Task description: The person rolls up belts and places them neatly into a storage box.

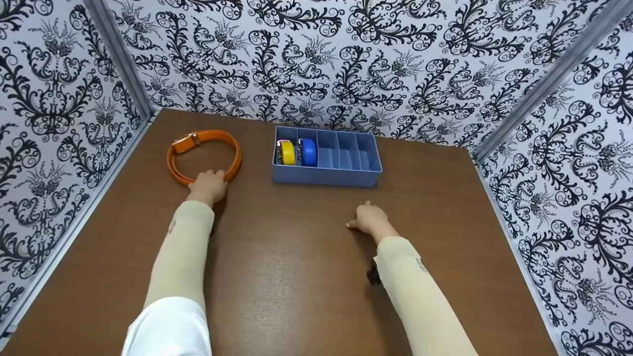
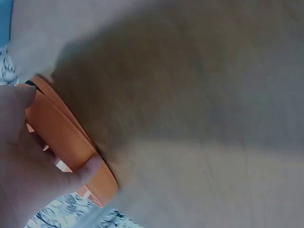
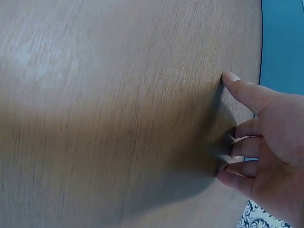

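Observation:
An orange belt lies in a wide loop at the left of the table, its buckle end toward the back left. My left hand grips the near side of that loop. In the left wrist view, the thumb and fingers hold the orange strap at its two edges. Nothing is in my right hand, which rests on the table in front of the box with loosely bent fingers. Its fingertips are down at the wood in the right wrist view, with the thumb spread away from them.
A blue-grey divided box stands at the back middle of the brown table. Its two leftmost compartments hold a rolled yellow belt and a rolled blue belt. Patterned walls enclose the table at the back and both sides.

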The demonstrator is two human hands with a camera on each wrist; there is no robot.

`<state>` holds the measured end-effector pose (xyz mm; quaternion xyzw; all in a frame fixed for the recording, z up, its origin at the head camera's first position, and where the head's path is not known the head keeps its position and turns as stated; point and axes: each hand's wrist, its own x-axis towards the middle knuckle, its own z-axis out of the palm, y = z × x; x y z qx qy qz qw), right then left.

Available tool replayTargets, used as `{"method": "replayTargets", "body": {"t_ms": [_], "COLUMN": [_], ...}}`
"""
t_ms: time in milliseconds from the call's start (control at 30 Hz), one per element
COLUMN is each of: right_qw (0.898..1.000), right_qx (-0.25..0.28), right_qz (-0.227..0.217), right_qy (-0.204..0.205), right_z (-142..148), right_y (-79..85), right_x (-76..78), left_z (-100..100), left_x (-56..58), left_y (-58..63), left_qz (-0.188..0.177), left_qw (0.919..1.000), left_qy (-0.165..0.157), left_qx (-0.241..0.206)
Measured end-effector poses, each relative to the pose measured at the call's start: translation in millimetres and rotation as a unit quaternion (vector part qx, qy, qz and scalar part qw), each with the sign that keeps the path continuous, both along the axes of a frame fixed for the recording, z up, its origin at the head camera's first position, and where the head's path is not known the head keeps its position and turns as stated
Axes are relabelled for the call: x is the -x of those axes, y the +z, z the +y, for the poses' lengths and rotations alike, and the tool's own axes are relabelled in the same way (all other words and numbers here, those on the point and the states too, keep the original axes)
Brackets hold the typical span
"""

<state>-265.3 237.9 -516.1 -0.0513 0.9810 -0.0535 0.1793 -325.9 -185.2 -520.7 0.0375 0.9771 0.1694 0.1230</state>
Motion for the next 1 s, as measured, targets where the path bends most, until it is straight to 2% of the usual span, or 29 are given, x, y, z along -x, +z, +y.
{"method": "replayTargets", "body": {"t_ms": [167,367,633,1000], "right_qw": [1.0,1.0,1.0,1.0], "right_qx": [-0.001,0.004,0.002,0.002], "right_qz": [-0.001,0.005,0.013,0.005], "right_qy": [-0.004,-0.005,-0.004,-0.002], "right_z": [3.3,4.2,-0.1,0.6], "right_y": [-0.2,-0.8,-4.4,-5.5], "right_x": [-1.8,-1.4,-1.7,-6.0], "left_z": [12.9,28.5,44.8,67.1], "left_x": [-8.3,-20.8,-45.4,-80.7], "left_y": [-4.2,-8.2,-15.1,-19.8], "left_qz": [-0.02,-0.008,0.007,0.032], "left_qw": [0.9992,0.9982,0.9954,0.993], "left_qy": [-0.026,-0.034,-0.044,-0.08], "left_qx": [0.022,0.049,0.084,0.081]}}
